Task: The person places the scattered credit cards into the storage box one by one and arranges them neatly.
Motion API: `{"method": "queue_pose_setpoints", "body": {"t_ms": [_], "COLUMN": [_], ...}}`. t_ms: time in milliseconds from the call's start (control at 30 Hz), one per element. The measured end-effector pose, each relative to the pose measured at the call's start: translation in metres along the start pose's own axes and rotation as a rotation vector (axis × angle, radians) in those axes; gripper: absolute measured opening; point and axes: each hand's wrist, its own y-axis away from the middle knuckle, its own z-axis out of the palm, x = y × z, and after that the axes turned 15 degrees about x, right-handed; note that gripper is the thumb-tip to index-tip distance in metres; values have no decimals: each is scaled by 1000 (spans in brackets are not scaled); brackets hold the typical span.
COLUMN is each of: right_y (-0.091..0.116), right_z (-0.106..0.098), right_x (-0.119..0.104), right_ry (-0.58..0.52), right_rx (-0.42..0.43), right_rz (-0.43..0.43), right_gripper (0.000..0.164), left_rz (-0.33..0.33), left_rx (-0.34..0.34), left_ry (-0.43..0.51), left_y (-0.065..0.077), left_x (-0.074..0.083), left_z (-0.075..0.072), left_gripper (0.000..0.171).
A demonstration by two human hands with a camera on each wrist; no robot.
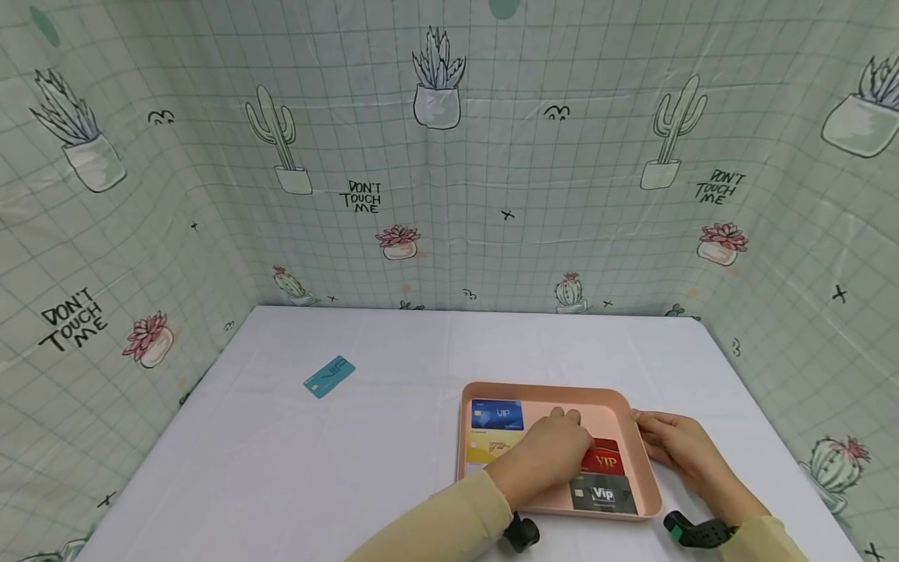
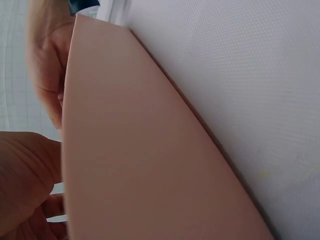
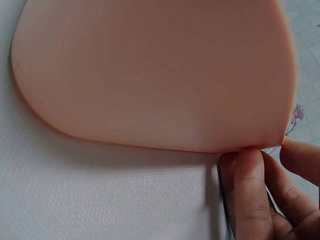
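A pink tray (image 1: 562, 393) lies on the right half of the table. Inside it at left are a blue VIP card (image 1: 496, 414) and a yellow card (image 1: 488, 446); at right, a red VIP card (image 1: 605, 457) lies above a dark grey Vip card (image 1: 602, 494). My left hand (image 1: 555, 449) reaches into the tray, its fingers bent down beside the red card's left edge. Its fingertips are hidden, so I cannot tell whether they hold a card. My right hand (image 1: 677, 445) grips the tray's right wall, thumb at the rim and fingers (image 3: 249, 187) low against the outside.
A teal VIP card (image 1: 329, 377) lies alone on the white table (image 1: 281, 468), left of the tray. Patterned cloth (image 1: 463, 179) walls stand along the back and both sides. A black wrist device (image 1: 702, 532) is on the right wrist.
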Motion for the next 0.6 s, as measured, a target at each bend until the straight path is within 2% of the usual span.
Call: {"method": "queue_pose_setpoints", "body": {"t_ms": [600], "right_y": [0], "right_z": [1], "right_x": [1], "right_ry": [16], "right_rx": [2], "right_rz": [-20], "right_gripper": [74], "left_rz": [-11], "left_rx": [24], "left_ry": [54], "left_y": [1], "left_x": [0], "left_z": [8], "left_gripper": [32]}}
